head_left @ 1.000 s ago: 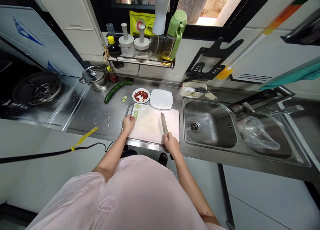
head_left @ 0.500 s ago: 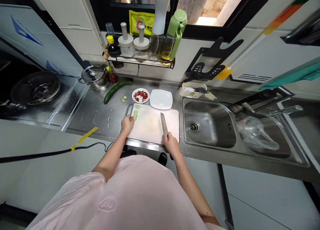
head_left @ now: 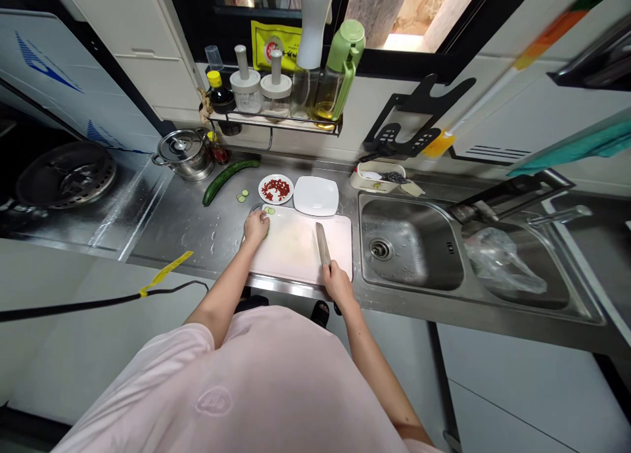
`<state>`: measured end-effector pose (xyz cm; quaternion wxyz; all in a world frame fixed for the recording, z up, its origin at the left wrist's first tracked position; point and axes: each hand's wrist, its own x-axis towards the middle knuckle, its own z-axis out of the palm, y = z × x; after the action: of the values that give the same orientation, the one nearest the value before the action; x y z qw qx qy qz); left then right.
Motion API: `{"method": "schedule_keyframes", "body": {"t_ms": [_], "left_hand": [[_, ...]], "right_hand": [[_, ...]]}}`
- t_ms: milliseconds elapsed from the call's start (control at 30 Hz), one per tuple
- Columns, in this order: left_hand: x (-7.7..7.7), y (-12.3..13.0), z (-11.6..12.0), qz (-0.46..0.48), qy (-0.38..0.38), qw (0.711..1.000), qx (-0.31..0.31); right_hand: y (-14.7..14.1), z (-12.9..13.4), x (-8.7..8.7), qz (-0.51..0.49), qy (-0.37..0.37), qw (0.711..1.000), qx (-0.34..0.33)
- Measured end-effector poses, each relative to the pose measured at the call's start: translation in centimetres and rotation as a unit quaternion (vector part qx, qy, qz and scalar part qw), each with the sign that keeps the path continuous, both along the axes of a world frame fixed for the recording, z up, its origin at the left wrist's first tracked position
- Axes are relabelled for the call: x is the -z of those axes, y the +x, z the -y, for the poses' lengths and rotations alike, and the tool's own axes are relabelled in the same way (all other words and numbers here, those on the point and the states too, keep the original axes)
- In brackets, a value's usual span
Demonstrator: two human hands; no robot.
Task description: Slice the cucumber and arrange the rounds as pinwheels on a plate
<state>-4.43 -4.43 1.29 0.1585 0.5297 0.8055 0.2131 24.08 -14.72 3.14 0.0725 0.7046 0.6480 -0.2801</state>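
Daylight comes through the window, with white wall cabinets to its left. Below the window, a white wall meets a long stainless steel surface with a glossy, wet-looking top. Further down, well below the window, lies a pale floor.

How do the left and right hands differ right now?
The left hand rests on cucumber slices, while the right hand grips a kitchen knife. The left hand sits farther forward than the right hand. Both hands are bare and at the cutting board.
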Motion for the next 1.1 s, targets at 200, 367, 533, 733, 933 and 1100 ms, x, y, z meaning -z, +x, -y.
{"method": "schedule_keyframes", "body": {"t_ms": [200, 367, 533, 733, 933, 1100], "left_hand": [[-0.1, 0.7, -2.1, -0.043, -0.029, 0.998, 0.027], [0.1, 0.9, -2.6, -0.073, -0.04, 0.996, 0.043], [0.2, 0.9, -2.9, -0.071, -0.049, 0.996, 0.034], [0.1, 0.9, -3.4, -0.042, -0.039, 0.998, 0.028], [-0.2, 0.8, -3.7, -0.033, -0.057, 0.997, 0.026], [-0.3, 0.8, -3.9, -0.018, -0.051, 0.998, 0.021]], "right_hand": [[0.1, 0.0, 0.1, -0.009, 0.009, 1.0, 0.001], [0.1, 0.1, 0.3, -0.008, 0.008, 1.0, 0.006], [0.1, 0.1, 0.4, -0.008, 0.011, 1.0, 0.005], [0.0, 0.1, 0.0, -0.008, 0.005, 1.0, 0.007], [-0.2, 0.1, -0.6, -0.005, -0.003, 1.0, 0.01], [-0.1, 0.1, -0.3, -0.009, 0.003, 1.0, 0.009]]}}
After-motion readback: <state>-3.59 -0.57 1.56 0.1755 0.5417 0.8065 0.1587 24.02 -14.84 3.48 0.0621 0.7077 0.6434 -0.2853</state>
